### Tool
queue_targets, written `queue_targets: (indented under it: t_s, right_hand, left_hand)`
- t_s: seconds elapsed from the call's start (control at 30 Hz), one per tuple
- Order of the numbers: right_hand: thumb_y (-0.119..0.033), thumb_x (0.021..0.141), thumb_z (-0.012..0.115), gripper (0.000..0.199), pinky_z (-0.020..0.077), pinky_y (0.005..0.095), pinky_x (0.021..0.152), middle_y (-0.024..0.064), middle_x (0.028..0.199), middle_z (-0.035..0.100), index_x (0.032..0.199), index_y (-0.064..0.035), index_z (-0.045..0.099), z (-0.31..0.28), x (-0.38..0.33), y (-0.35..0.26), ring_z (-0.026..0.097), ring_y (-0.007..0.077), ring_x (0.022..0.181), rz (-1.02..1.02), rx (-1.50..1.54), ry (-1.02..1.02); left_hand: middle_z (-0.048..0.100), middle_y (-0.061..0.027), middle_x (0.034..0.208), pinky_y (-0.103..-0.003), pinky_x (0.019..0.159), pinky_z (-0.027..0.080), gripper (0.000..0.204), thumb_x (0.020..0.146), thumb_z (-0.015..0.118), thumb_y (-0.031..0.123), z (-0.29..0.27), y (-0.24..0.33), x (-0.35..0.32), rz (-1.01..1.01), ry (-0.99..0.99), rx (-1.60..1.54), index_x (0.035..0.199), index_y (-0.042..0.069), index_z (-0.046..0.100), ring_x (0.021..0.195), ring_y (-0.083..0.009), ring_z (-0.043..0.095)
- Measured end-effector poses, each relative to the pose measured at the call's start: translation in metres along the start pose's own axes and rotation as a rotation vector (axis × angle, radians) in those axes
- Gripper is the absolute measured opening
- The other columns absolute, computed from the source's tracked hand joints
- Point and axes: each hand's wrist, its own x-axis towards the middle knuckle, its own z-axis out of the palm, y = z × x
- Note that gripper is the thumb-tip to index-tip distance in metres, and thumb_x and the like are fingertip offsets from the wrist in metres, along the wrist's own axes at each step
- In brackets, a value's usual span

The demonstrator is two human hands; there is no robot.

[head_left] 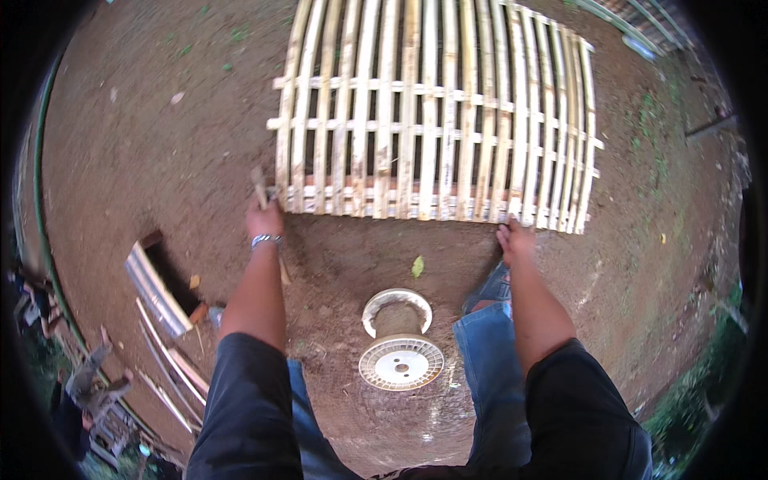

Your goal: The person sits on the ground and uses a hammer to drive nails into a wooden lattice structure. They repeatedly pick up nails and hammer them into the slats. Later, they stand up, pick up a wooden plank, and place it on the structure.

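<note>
A panel of pale bamboo slats [406, 128], nailed or laid across several crosspieces, stretches ahead of me. My left hand [264, 219] is at its near left corner, closed around a wooden stick or tool handle [259, 189]; whether those fingers also grip the panel is hidden. At the near edge toward the right, my right hand [517, 238] pinches the end of the slats, thumb and fingers around the edge. Between my legs stands an empty-looking white plastic spool [401, 365] on the ground.
Bare brown soil [176, 160] surrounds me, with a green leaf [418, 266] beyond the spool. To the left lie a hollow metal-sided piece [156, 290] and several loose strips [172, 360]. A green hose [45, 208] curves along the far left, where other people [88, 376] sit.
</note>
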Motion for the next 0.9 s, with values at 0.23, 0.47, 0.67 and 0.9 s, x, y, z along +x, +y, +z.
queue_targets:
  t_s: [0.23, 0.47, 0.67, 0.9]
  right_hand:
    - [-0.024, 0.104, 0.051, 0.052, 0.0551, 0.0379, 0.094, 0.0168, 0.145, 0.046, 0.148, -0.0009, 0.035, -0.042, 0.005, 0.001, 0.058, 0.0293, 0.12, 0.01, -0.135, -0.094]
    - [-0.022, 0.092, 0.07, 0.062, 0.0518, 0.038, 0.084, 0.0157, 0.111, 0.064, 0.144, -0.0014, 0.043, 0.009, -0.151, 0.037, 0.062, 0.0249, 0.097, -0.888, -1.318, -0.371]
    - [-0.016, 0.084, 0.075, 0.074, 0.0506, 0.0421, 0.095, 0.0232, 0.121, 0.06, 0.147, 0.0, 0.038, 0.13, -0.379, 0.127, 0.059, 0.0329, 0.116, -0.948, -1.648, -1.427]
    - [-0.017, 0.085, 0.073, 0.036, 0.0515, 0.0395, 0.083, 0.0139, 0.092, 0.067, 0.117, -0.0078, 0.058, 0.199, -0.469, 0.253, 0.067, 0.0277, 0.091, -0.536, -1.807, -1.467]
  left_hand:
    - [0.069, -0.023, 0.114, -0.044, 0.092, 0.052, 0.043, 0.089, 0.066, 0.03, -0.035, 0.068, -0.021, -0.129, -0.144, -0.046, 0.127, 0.008, 0.063, 0.107, -0.0375, 0.066]
    - [0.067, -0.0183, 0.098, -0.042, 0.083, 0.051, 0.032, 0.094, 0.065, 0.024, -0.065, 0.025, -0.108, -0.522, 0.017, -0.732, 0.117, 0.002, 0.06, 0.09, -0.0331, 0.066]
    - [0.064, -0.0051, 0.088, -0.03, 0.06, 0.05, 0.03, 0.099, 0.062, 0.027, -0.143, -0.024, -0.204, -0.883, 0.145, -1.189, 0.114, 0.003, 0.051, 0.069, -0.0134, 0.06]
    - [0.061, -0.0181, 0.121, -0.036, 0.098, 0.048, 0.051, 0.1, 0.061, 0.032, -0.26, -0.145, -0.188, -0.544, -0.248, -1.219, 0.132, -0.004, 0.046, 0.115, -0.0251, 0.06]
